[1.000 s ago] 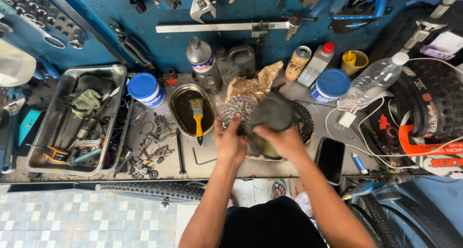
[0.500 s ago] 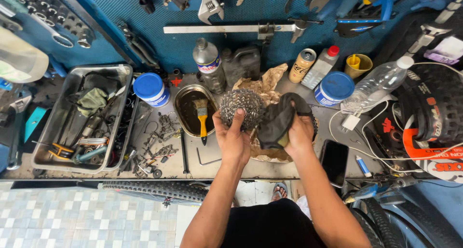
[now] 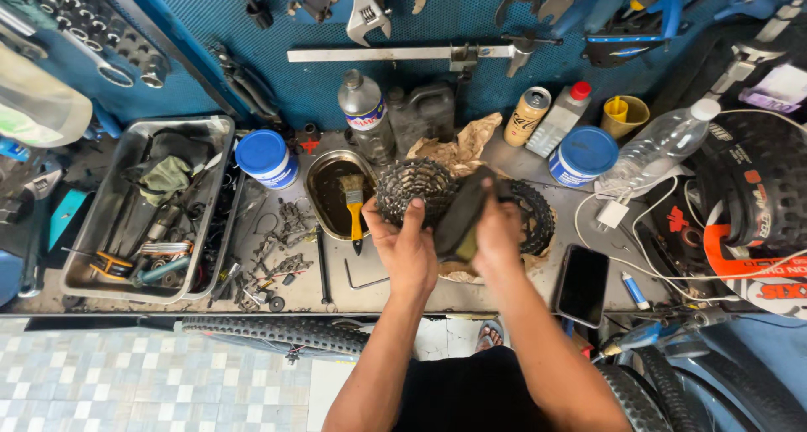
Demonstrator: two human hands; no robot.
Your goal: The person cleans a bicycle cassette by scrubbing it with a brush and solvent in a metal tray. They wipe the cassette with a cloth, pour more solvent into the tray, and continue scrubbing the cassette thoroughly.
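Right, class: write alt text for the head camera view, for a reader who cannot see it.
Seen from above, a person's left hand grips a bicycle cassette while the right hand presses a dark rag against it, over a cluttered workbench. Nearby sit a metal bowl holding a yellow-handled brush, a phone and a tool tray.
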